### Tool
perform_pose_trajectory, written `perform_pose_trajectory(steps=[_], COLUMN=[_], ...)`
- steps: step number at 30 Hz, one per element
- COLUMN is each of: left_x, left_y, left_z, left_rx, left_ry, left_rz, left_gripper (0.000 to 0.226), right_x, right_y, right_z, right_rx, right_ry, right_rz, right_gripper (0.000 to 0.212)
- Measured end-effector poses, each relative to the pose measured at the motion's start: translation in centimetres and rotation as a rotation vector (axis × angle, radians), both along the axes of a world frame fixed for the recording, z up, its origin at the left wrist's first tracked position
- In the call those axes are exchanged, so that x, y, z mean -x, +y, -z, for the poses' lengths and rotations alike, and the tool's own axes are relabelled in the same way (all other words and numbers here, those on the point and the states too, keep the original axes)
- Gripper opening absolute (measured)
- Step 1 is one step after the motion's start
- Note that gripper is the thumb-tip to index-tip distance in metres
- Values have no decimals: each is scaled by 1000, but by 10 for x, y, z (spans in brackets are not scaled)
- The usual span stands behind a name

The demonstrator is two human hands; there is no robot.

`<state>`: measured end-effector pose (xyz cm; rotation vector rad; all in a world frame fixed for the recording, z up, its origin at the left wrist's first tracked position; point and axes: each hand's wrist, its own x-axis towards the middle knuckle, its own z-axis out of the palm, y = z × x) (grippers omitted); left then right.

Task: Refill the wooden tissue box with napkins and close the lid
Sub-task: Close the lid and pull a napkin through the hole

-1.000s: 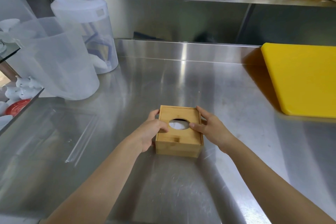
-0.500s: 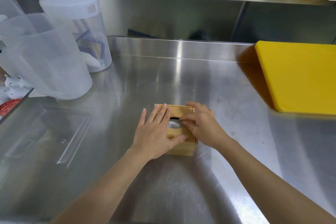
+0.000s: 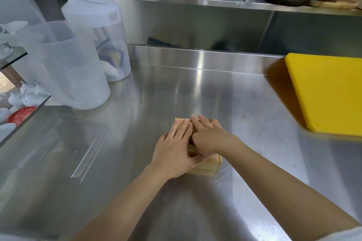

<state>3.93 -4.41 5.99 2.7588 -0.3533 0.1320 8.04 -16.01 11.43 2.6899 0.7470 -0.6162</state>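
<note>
Both hands, left (image 3: pixel 175 146) and right (image 3: pixel 210 138), lie flat with fingers extended and close together on the box (image 3: pixel 207 167), directly beneath them on the bench (image 3: pixel 137 162), well left of the yellow board (image 3: pixel 325 94).

The steel counter (image 3: pixel 176 88) lies bare behind the box (image 3: pixel 205 166) and to its left, save for a clear strip (image 3: pixel 88 154) lying flat there; the far left is blocked by a jug (image 3: pixel 64 68) and a canister (image 3: pixel 105 41); the right is bounded by a yellow board (image 3: pixel 329 94); overhead room is capped by a shelf (image 3: pixel 195 2).
</note>
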Motion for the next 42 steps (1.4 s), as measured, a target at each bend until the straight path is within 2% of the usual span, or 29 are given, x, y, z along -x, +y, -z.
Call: perform_pose_trajectory(steps=[4,9,12,17,19,25,37,40,42], left_x=[0,0,1,1,1,2,3,2,1], left_y=[0,-1,-2,-1,-1,-3,-3,-4,-3], left_z=[1,1,1,0,-1,-2,-2,-2,-2], left_rx=[13,42,65,41,48,52,44,44,61], left_ry=[-13,-21,-16,2,17,34,38,49,62], left_rz=[-4,-20,-20,-10,-9,-34,-40,-38,-31], left_gripper=[99,100,99,99,99,99,94,93,91], right_x=[0,1,0,-2,-3,-4,-4,2,4], right_y=[8,4,2,4,4,1,-12,-17,-21], right_z=[-1,7,9,10,8,10,14,9,7], right_rx=[55,-128,-176,-28,-32,-268,-381,-515,-598], right_ry=[-69,-263,-251,-195,-196,-264,-378,-467,-462], right_rz=[18,5,27,-17,-20,24,-103,-124,-110], right_gripper=[53,35,31,39,40,28,20,6,8])
